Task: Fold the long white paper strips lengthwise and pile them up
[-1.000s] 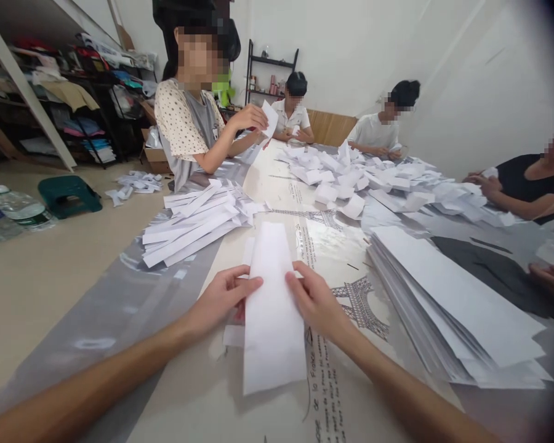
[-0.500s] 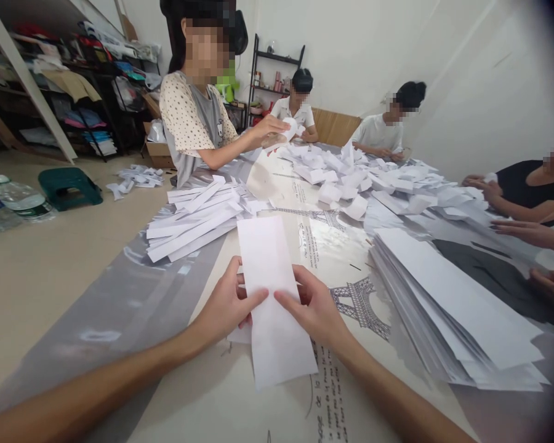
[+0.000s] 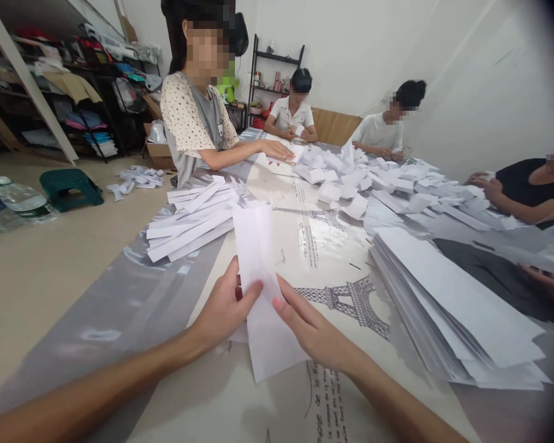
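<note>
A white paper strip (image 3: 261, 246) stands up between my hands, slightly creased along its length. My left hand (image 3: 228, 304) grips its left edge, thumb in front and fingers behind. On the right edge, my right hand (image 3: 305, 320) pinches the same strip between thumb and fingers. Under the strip, part of another white piece lies on the patterned tablecloth (image 3: 203, 394). A pile of narrow white strips (image 3: 194, 224) lies beyond my left hand. To the right of my right hand is a stack of wide white sheets (image 3: 457, 301).
Folded white papers (image 3: 351, 175) are heaped across the far table. A person (image 3: 198, 117) stands at the far left; others sit around the far and right sides. A green stool (image 3: 71, 187) and bottles (image 3: 25, 200) are on the floor.
The strip in my hands has narrowed and turned slightly, its top shifting left. My right hand has moved a little left. The standing person's hand has lowered to the table.
</note>
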Tool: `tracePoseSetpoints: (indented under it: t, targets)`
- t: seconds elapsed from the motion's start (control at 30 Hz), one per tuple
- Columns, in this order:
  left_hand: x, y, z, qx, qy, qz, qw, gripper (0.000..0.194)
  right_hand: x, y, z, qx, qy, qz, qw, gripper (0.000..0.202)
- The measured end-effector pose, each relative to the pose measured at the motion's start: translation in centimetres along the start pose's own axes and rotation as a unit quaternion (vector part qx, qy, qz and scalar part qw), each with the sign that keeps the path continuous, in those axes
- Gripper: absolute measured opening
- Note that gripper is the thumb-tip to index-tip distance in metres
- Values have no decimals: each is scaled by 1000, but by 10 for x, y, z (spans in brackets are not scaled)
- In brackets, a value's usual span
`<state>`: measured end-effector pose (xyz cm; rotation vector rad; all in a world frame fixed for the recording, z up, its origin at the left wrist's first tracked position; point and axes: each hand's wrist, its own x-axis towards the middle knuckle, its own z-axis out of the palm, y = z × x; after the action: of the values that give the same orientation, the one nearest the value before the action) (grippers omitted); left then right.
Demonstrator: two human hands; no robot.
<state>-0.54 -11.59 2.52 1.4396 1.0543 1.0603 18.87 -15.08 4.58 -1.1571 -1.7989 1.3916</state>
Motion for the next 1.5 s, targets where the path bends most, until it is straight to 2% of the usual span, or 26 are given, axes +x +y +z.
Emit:
tracePoseSetpoints:
  t: [0.07,0.17,0.27,0.4,0.53,0.63,0.77,0.93,1.03,1.13,1.23,1.37,1.5]
  targets:
    - [3,-1,-3,3,22,11,1000,49,2,-3,-3,42,2,-16,999,61]
    - [12,-1,-10,20,88,13,996,47,4,-1,-7,90,17,-22,996,61]
    - [16,-1,-15,67,118,8,991,40,1,3,-8,75,16,-43,996,59]
    - [13,-1,-12,20,87,-31,996,42,-6,2,-3,13,-14,-55,998,54]
    - [9,-3,-7,-58,18,-83,995,52,-9,1,2,-38,-33,-36,998,53]
    - [11,-6,-7,-131,-22,-88,987,52,-8,3,2,-61,-24,-36,997,52]
    - [12,-6,-9,-199,-72,-81,974,62,-5,6,-1,-103,-13,-58,993,56]
    - [10,-1,-10,-107,-15,-85,991,43,-5,7,-1,-158,-32,-97,982,73]
    - [10,-1,-9,-123,5,-97,988,33,-8,5,-3,-119,-38,-98,987,73]
    - [14,-3,-10,-174,24,-107,979,35,-8,4,-8,-17,21,-81,996,57]
    - [19,-6,-13,-218,46,-126,967,37,-7,7,-12,38,65,-84,994,56]
    - [23,-7,-18,-270,28,-116,955,35,-6,12,-13,-9,57,-87,995,80]
    - [23,-7,-20,-290,7,-101,952,31,-8,9,-15,-159,15,-149,976,104]
